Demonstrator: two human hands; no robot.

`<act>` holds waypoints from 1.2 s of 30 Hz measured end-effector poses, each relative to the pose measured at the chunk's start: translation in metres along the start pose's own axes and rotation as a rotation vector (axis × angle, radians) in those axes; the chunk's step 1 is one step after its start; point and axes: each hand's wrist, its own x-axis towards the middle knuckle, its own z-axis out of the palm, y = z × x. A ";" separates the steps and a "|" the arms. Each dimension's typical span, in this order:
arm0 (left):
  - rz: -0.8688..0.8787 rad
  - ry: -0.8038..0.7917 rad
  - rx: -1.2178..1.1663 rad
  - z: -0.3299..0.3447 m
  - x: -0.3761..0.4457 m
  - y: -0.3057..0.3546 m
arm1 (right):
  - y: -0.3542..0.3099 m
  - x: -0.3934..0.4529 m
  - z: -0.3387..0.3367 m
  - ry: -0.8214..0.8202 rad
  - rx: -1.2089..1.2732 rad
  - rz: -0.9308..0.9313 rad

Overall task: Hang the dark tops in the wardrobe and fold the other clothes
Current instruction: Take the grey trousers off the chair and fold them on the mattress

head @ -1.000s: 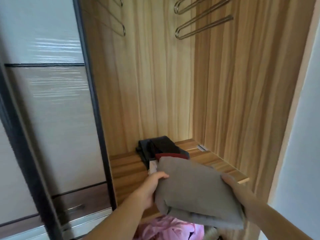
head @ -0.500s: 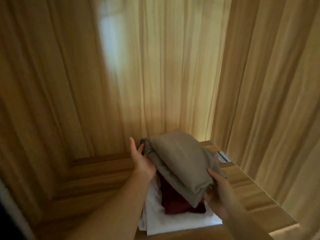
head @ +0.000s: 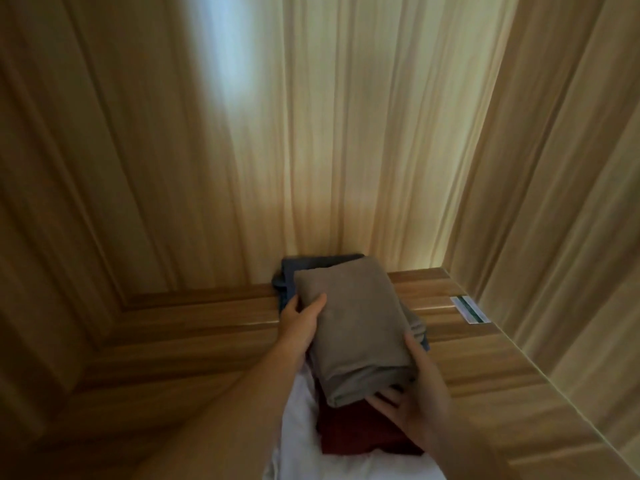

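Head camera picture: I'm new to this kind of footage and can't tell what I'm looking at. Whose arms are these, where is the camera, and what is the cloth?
No machine here: a person wears a camera on the head, looking forward and down into a wooden wardrobe. The left hand and right hand both grip a folded grey-brown garment by its sides, fingers curled under its near edge. It sits on a pile: a folded dark red garment, a white cloth beneath, and a dark blue garment behind. The pile lies on the wooden shelf, which also bears a small white label.

Both forearms bare; left hand (head: 300, 320) and right hand (head: 412, 407) apparently ungloved.
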 end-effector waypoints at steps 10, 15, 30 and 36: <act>0.157 0.092 0.247 0.006 -0.022 -0.005 | 0.003 -0.003 -0.018 0.104 -0.267 -0.043; 0.249 0.023 0.435 0.007 -0.048 0.000 | -0.003 -0.020 -0.019 0.258 -0.533 -0.230; 0.907 -0.103 1.365 -0.069 -0.274 0.074 | 0.034 -0.196 0.039 0.142 -1.555 -0.910; 1.012 -0.034 1.408 -0.136 -0.344 0.094 | 0.063 -0.259 0.074 0.222 -1.634 -1.107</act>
